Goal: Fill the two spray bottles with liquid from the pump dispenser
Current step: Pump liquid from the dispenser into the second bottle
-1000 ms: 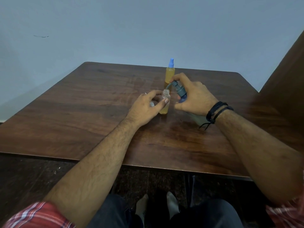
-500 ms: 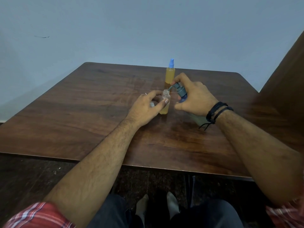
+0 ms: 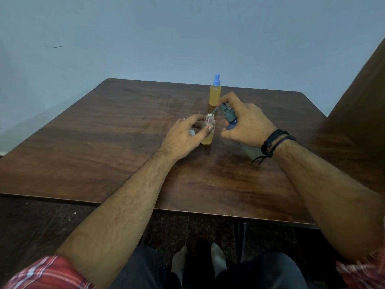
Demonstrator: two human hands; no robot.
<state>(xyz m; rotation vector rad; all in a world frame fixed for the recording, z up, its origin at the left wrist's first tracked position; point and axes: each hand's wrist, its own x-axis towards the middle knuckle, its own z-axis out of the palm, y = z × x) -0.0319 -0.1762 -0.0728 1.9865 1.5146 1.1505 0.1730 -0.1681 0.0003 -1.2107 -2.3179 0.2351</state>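
head view, frame centre | left hand [image 3: 183,136] grip pinching open spray bottle [image 3: 209,130], about half amber | right hand [image 3: 248,126] grip wrapped on pump dispenser [image 3: 228,114], spout over the neck | risk: narrow neck, spout drifting off spills onto counter [image 3: 104,142] | capped spray bottle [image 3: 215,92] behind, full of amber liquid

The tabletop [image 3: 104,142] is dark wood grain with a soft gloss. Both bottles [image 3: 209,130] [image 3: 215,94] are clear plastic; the pump [image 3: 228,113] is matt grey plastic.
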